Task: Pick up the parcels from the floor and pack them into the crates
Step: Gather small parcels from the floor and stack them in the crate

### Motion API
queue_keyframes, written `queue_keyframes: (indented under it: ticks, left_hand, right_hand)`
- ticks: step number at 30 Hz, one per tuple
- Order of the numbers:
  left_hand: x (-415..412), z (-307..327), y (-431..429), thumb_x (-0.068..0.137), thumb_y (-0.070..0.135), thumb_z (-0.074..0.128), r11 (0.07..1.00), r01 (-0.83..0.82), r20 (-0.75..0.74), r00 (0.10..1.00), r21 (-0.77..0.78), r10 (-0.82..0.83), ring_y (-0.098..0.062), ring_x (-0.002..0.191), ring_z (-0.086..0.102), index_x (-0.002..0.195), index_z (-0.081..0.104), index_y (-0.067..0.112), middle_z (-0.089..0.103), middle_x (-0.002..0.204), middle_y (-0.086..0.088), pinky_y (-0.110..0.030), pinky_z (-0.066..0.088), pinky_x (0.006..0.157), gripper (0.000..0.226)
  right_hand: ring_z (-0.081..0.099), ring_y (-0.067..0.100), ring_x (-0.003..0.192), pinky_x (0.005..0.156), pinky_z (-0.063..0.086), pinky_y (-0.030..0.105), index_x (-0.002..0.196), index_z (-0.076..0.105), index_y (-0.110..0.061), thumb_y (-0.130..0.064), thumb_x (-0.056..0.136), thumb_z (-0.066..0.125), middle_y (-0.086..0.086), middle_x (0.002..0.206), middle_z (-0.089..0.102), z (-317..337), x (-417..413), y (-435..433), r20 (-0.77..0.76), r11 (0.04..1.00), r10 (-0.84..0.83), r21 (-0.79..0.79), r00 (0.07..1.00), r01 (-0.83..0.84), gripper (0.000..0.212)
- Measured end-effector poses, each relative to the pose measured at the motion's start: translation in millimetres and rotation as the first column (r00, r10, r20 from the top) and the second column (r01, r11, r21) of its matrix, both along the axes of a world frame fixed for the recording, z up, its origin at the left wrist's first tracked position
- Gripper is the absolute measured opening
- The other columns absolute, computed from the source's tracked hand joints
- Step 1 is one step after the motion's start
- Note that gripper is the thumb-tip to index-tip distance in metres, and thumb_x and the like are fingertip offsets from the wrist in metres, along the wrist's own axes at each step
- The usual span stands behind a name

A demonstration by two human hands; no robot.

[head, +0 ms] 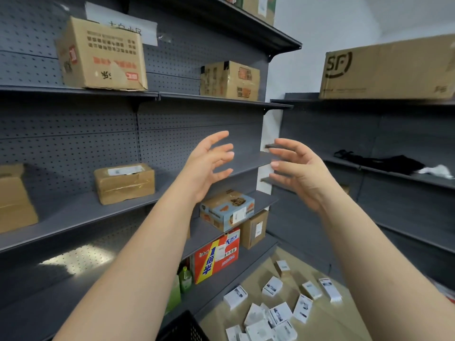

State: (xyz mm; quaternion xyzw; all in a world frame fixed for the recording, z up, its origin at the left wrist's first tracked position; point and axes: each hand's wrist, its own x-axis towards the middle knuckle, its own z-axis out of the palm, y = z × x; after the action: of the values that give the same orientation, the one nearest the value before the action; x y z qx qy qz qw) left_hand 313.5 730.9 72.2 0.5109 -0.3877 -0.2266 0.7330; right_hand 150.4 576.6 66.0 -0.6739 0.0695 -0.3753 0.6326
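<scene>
Dark grey shelving (81,212) with dotted pegboard backs runs along the wall. At twelve o'clock, plain brown cartons (103,57). Toward five o'clock, white parcels (279,313) with black print; at six, a red, yellow and blue box (218,257).

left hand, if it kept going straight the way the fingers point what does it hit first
Probably the right hand: the left hand is open with fingers aimed at it across a bare gap. Depth is unclear.

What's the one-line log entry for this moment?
left hand: open, empty, raised | right hand: open, empty, raised | parcels: scattered on floor | crate: bottom edge, contents unseen
</scene>
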Motion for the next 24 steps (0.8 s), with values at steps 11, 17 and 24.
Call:
queue_keyframes:
  ticks: [11, 17, 24]
  left_hand:
    - [-52, -19, -171, 0.092, 0.006, 0.064, 1.000, 0.018, 0.024, 1.000, -0.006, -0.017, -0.010, 0.119, 0.059, 0.130, 0.060, 0.035, 0.061, 0.132, 0.001, -0.040, 0.054, 0.099, 0.048]
    - [-68, -56, -253, 0.091, 0.003, 0.064, 0.996, 0.062, -0.031, 0.998, 0.058, -0.060, -0.013, 0.118, 0.062, 0.128, 0.062, 0.034, 0.062, 0.131, 0.000, -0.037, 0.056, 0.093, 0.049]
    - [-58, -91, -332, 0.089, 0.001, 0.064, 0.986, 0.145, -0.076, 0.987, 0.087, -0.139, -0.011, 0.114, 0.066, 0.123, 0.066, 0.034, 0.065, 0.129, 0.000, -0.038, 0.057, 0.095, 0.048]
  right_hand:
    - [0.067, 0.012, 0.098, 0.086, 0.056, 0.032, 0.124, 0.062, -0.021, 0.005, 0.079, 0.073, 0.005, 0.124, 0.064, -20, -74, -153, -0.029, 0.999, -0.017, -0.027, 0.999, 0.016, 0.053]
    - [0.065, 0.016, 0.112, 0.092, 0.054, 0.036, 0.117, 0.068, -0.033, -0.011, 0.068, 0.077, 0.000, 0.126, 0.066, -69, -100, -227, -0.097, 0.990, -0.125, 0.059, 0.987, 0.131, 0.055]
    - [0.066, 0.014, 0.110, 0.089, 0.053, 0.035, 0.118, 0.068, -0.032, -0.011, 0.068, 0.078, 0.001, 0.126, 0.067, -108, -103, -289, -0.126, 0.964, -0.216, 0.132, 0.968, 0.232, 0.055]
